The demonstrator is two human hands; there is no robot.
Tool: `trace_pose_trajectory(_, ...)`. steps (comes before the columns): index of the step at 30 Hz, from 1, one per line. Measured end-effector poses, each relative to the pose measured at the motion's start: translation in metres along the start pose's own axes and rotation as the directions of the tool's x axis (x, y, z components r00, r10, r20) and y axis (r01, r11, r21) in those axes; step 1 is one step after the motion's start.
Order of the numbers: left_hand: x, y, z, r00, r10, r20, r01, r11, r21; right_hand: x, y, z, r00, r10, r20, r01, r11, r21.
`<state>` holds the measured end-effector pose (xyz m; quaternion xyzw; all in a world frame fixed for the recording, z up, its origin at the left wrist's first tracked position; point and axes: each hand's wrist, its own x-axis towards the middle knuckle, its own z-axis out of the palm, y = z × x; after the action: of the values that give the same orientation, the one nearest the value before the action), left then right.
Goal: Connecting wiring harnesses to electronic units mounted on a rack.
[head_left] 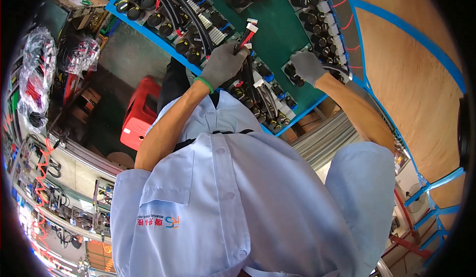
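My left hand (224, 66), in a grey glove with a green cuff, is closed around a cable bundle (246, 38) of red and black wires. White plug connectors show at the bundle's upper end, above my fingers. To the right, my grey-gloved right hand (308, 66) curls over a small circuit board (292, 75) with black round capacitors; its fingertips are partly hidden. Between and below my hands lies a row of similar boards (270, 86), with dark cables (267, 101) draped across it.
The green worktop (277, 34) has a blue edge and carries several rows of boards, with thick black cables (191, 16) over the left row. A red plastic stool (140, 112) stands at left. Plastic-wrapped wire bundles (37, 78) hang farther left. A wooden panel (401, 68) lies at right.
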<state>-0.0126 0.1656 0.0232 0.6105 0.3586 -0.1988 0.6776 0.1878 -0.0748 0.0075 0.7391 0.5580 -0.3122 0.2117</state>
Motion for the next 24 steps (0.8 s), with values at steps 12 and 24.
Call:
trace_pose_trajectory(12, -0.041, -0.004, -0.029, 0.992, 0.094, -0.082, -0.091, 0.995, 0.042, 0.003, -0.011, 0.006, 0.989, -0.039, 0.142, 0.067, 0.978, -0.196)
trace_pose_trajectory(24, -0.052, -0.009, -0.052, 0.983, 0.126, -0.134, -0.133, 0.99, -0.047, 0.015, -0.015, -0.009, 0.986, -0.022, 0.165, 0.082, 0.925, -0.371)
